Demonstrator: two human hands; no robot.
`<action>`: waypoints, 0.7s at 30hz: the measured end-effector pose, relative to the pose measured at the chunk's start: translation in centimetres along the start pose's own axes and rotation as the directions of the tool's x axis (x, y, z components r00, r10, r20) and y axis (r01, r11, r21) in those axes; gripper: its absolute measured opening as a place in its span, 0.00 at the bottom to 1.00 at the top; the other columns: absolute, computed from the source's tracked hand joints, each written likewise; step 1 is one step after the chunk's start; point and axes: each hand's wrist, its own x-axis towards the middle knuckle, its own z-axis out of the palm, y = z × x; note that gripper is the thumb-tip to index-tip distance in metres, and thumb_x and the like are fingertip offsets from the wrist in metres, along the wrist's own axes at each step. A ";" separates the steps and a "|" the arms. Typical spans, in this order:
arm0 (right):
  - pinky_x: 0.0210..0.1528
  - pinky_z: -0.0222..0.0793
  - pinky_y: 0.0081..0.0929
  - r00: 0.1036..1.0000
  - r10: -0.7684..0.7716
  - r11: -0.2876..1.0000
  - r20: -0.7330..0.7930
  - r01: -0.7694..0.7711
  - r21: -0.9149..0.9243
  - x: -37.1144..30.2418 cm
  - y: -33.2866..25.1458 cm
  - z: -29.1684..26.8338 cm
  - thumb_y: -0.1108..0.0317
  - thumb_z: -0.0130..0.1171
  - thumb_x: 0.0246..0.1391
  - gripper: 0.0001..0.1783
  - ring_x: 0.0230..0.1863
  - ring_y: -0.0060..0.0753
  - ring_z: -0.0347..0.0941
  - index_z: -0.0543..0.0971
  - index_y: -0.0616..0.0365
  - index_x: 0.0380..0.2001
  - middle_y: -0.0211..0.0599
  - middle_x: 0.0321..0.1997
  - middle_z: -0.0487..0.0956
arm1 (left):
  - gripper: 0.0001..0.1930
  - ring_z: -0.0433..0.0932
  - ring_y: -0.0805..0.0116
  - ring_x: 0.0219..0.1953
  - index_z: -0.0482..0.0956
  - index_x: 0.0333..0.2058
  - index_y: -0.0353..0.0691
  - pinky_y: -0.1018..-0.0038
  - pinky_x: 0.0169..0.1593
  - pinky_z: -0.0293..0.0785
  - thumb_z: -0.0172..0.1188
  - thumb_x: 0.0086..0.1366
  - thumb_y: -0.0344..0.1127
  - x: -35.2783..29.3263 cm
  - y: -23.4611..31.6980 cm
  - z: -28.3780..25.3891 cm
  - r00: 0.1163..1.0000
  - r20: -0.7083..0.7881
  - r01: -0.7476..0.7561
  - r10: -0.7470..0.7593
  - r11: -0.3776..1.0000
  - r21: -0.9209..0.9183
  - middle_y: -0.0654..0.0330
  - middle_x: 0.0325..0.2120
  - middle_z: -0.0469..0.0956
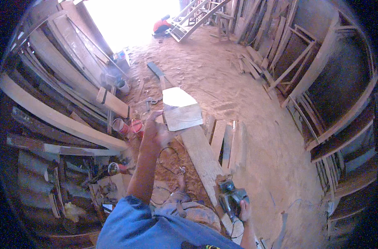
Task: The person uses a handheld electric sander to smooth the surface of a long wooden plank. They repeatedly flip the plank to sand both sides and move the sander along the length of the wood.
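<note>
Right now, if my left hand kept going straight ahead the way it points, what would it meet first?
Probably nothing new: the left hand already grips the edge of the pale flat panel directly ahead, lying on the long plank. Depth is uncertain.

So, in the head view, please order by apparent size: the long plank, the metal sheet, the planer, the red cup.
1. plank
2. metal sheet
3. planer, held by the right hand
4. red cup

The planer sits nearer the camera, so its rank against the sheet is unsure.
</note>
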 end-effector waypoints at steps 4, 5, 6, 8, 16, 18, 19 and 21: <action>0.27 0.66 0.30 0.998 0.040 0.999 -0.042 -0.041 -0.014 0.3 4.4 0.4 0.44 0.47 0.68 0.28 0.26 0.25 0.70 0.79 0.62 0.37 0.34 0.24 0.75 | 0.37 0.59 0.39 0.68 0.58 0.66 0.31 0.36 0.70 0.50 0.56 0.61 0.42 0.3 0.2 -0.4 0.999 0.016 0.039 -0.039 0.999 -0.016 0.39 0.65 0.61; 0.27 0.67 0.30 0.999 0.038 0.999 -0.021 -0.039 -0.013 0.2 3.2 0.2 0.45 0.47 0.68 0.28 0.26 0.25 0.70 0.79 0.62 0.37 0.34 0.25 0.75 | 0.37 0.60 0.39 0.68 0.58 0.66 0.30 0.37 0.70 0.51 0.56 0.61 0.42 0.0 -0.5 0.3 0.998 0.031 -0.056 0.050 0.971 0.233 0.39 0.65 0.62; 0.28 0.67 0.30 0.999 0.035 0.999 -0.001 -0.035 -0.012 0.1 1.9 -0.2 0.46 0.47 0.68 0.27 0.27 0.25 0.71 0.79 0.62 0.37 0.34 0.25 0.75 | 0.37 0.61 0.39 0.67 0.59 0.65 0.30 0.38 0.70 0.52 0.56 0.61 0.42 -0.9 -1.2 1.5 0.989 0.074 -0.149 0.129 0.873 0.464 0.39 0.64 0.64; 0.28 0.68 0.31 0.996 -0.044 0.999 0.077 0.044 -0.008 -0.2 -5.3 -1.0 0.47 0.47 0.68 0.26 0.27 0.27 0.71 0.79 0.62 0.37 0.35 0.25 0.76 | 0.36 0.64 0.39 0.66 0.60 0.65 0.29 0.40 0.70 0.54 0.56 0.62 0.43 -1.3 -0.4 1.1 0.976 0.217 -0.075 -0.014 0.916 0.394 0.39 0.62 0.66; 0.24 0.67 0.29 0.999 -0.016 0.995 0.036 0.019 -0.093 0.1 0.9 -0.5 0.47 0.46 0.69 0.25 0.20 0.26 0.72 0.77 0.60 0.31 0.32 0.19 0.75 | 0.28 0.78 0.47 0.53 0.70 0.57 0.30 0.48 0.60 0.74 0.54 0.66 0.47 0.1 0.4 -0.2 0.998 0.052 -0.047 0.032 0.948 0.315 0.47 0.50 0.79; 0.24 0.67 0.28 0.997 0.004 0.998 0.080 0.001 -0.056 0.1 -1.5 -0.6 0.48 0.46 0.69 0.25 0.20 0.26 0.72 0.76 0.60 0.30 0.32 0.20 0.75 | 0.31 0.75 0.43 0.57 0.67 0.60 0.31 0.46 0.63 0.71 0.54 0.65 0.47 0.3 1.0 -0.7 0.997 0.077 0.001 -0.022 0.965 0.263 0.44 0.56 0.74; 0.24 0.67 0.28 0.994 0.017 1.000 0.108 -0.015 -0.022 0.0 -3.4 -0.9 0.48 0.46 0.69 0.25 0.21 0.26 0.72 0.76 0.60 0.29 0.32 0.20 0.75 | 0.32 0.73 0.40 0.59 0.65 0.63 0.32 0.45 0.65 0.68 0.54 0.65 0.47 0.4 0.9 -1.1 0.994 0.086 0.043 -0.063 0.976 0.214 0.42 0.60 0.70; 0.24 0.67 0.29 0.990 0.082 0.996 0.111 -0.085 0.025 -0.3 -3.3 -1.1 0.48 0.47 0.69 0.25 0.20 0.26 0.72 0.76 0.59 0.29 0.33 0.21 0.76 | 0.31 0.75 0.44 0.57 0.66 0.62 0.35 0.48 0.61 0.73 0.53 0.66 0.48 -0.3 -1.6 -0.2 1.000 0.015 -0.014 0.011 0.978 0.209 0.45 0.58 0.72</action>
